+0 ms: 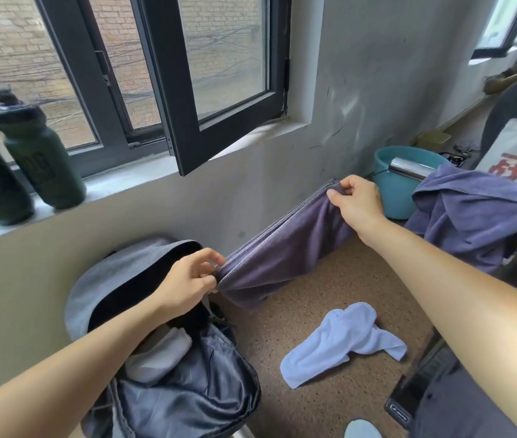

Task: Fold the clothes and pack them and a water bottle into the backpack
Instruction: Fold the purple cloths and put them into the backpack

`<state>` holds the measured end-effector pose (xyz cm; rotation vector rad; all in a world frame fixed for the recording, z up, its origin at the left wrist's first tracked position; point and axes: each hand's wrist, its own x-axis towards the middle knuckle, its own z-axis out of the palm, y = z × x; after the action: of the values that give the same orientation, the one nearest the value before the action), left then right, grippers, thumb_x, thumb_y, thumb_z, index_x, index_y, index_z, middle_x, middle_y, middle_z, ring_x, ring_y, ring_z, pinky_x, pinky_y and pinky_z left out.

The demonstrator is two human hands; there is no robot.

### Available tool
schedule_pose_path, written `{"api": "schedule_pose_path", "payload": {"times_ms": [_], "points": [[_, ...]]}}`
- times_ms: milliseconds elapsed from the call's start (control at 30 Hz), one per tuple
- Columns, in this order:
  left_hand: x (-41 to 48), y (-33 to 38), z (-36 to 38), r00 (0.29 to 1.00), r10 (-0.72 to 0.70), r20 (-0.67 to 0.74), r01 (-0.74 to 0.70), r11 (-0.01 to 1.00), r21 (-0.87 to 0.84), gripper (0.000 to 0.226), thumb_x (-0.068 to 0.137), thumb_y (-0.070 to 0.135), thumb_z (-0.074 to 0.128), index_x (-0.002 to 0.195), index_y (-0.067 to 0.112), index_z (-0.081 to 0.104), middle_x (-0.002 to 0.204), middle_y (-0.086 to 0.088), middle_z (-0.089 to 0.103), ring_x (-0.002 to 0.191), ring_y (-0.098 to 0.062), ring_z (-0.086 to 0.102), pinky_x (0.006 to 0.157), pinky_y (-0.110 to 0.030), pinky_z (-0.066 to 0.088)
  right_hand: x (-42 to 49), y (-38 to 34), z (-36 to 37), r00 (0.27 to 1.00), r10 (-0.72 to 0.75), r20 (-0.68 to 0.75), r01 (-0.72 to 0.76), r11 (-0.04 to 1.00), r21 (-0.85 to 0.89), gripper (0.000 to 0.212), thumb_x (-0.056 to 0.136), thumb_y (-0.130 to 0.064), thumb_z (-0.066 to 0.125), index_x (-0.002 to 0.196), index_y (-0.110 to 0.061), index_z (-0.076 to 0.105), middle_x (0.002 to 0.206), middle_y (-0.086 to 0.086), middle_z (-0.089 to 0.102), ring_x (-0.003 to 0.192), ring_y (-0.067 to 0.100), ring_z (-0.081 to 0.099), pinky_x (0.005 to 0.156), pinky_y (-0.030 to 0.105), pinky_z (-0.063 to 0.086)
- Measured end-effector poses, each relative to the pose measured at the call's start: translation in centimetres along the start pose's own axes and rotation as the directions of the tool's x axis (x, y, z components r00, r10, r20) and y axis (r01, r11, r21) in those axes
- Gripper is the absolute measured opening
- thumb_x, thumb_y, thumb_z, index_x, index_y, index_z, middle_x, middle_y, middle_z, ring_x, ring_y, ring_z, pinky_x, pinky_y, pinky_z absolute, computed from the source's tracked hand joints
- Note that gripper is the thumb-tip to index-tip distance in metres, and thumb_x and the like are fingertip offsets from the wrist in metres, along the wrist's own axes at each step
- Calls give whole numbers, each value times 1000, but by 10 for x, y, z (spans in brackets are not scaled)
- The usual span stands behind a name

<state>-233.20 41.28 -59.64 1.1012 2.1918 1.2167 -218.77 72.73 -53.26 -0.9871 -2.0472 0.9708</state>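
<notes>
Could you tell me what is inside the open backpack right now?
Inside the grey backpack, a folded white item lies against the dark lining. The left hand and forearm cover part of the opening, and the deeper interior is in shadow, so anything else there cannot be seen.

A dark-framed window (162,74) filled the upper left, one sash swung inward over a pale sill (131,178), with a brick wall (7,36) outside. Below and beside it ran a scuffed, off-white plaster wall (345,90). Daylight came through the glass. The floor (330,279) was speckled brown. A teal bucket (390,188) stood against the wall, and a second window (500,23) showed at far right.
</notes>
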Motion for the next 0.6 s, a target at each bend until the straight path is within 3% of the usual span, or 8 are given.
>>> {"api": "schedule_pose_path", "payload": {"times_ms": [100, 200, 267, 367, 433, 500, 600], "points": [[-2, 21, -15, 999, 48, 12, -47, 998, -31, 31, 65, 8, 52, 92, 17, 64, 67, -5, 67, 58, -14, 51, 56, -23, 42, 8, 3, -1, 999, -32, 33, 30, 996, 84, 18, 80, -42, 68, 79, -25, 61, 86, 0, 73, 89, 24, 67, 91, 52, 54], [-1, 33, -40, 983, 159, -87, -128, 950, 284, 34, 64, 25, 54, 91, 25, 74, 68, 8, 70, 60, -13, 57, 63, -28, 48, 8, -7, -6, 993, -71, 93, 41, 956, 290, 16, 86, -22, 75, 76, -23, 62, 83, 1, 70, 78, 14, 60, 81, 41, 51], [-4, 31, -51, 963, 151, -222, -13, 851, 525, 37, 71, 24, 60, 102, 31, 79, 89, 8, 78, 80, -19, 69, 77, -35, 56, 4, -5, -6, 990, -108, 94, 85, 971, 221, 19, 86, -17, 76, 75, -26, 64, 79, -7, 67, 79, 12, 59, 85, 39, 48], [-8, 22, -50, 960, 76, -270, 150, 674, 723, 33, 77, 20, 63, 100, 36, 80, 96, -1, 77, 95, -34, 68, 75, -35, 51, -6, 2, -3, 957, -120, 264, 109, 993, 54, 21, 90, -10, 72, 77, -25, 65, 80, -3, 69, 81, 15, 65, 80, 36, 51], [-10, 18, -54, 977, 35, -210, 121, 720, 684, 35, 67, 26, 54, 88, 31, 81, 77, 0, 72, 82, -31, 65, 69, -31, 44, -13, 3, 0, 909, -92, 406, 130, 989, -69, 17, 92, -9, 70, 81, -22, 66, 81, 4, 72, 80, 19, 70, 73, 36, 53], [-9, 16, -62, 973, 27, -230, 118, 798, 591, 36, 60, 27, 48, 78, 25, 80, 63, 5, 65, 72, -28, 62, 66, -30, 42, -16, 4, 2, 908, -83, 410, 131, 987, -91, 16, 94, -9, 69, 84, -20, 65, 79, 5, 71, 78, 20, 70, 70, 32, 50], [-9, 18, -66, 940, 68, -336, 138, 822, 553, 25, 69, 21, 57, 77, 24, 81, 68, 0, 72, 76, -33, 64, 69, -31, 44, -19, 5, 8, 909, -66, 413, 97, 994, -53, 15, 96, -7, 65, 85, -17, 61, 77, 5, 66, 78, 21, 66, 63, 27, 49]]}}
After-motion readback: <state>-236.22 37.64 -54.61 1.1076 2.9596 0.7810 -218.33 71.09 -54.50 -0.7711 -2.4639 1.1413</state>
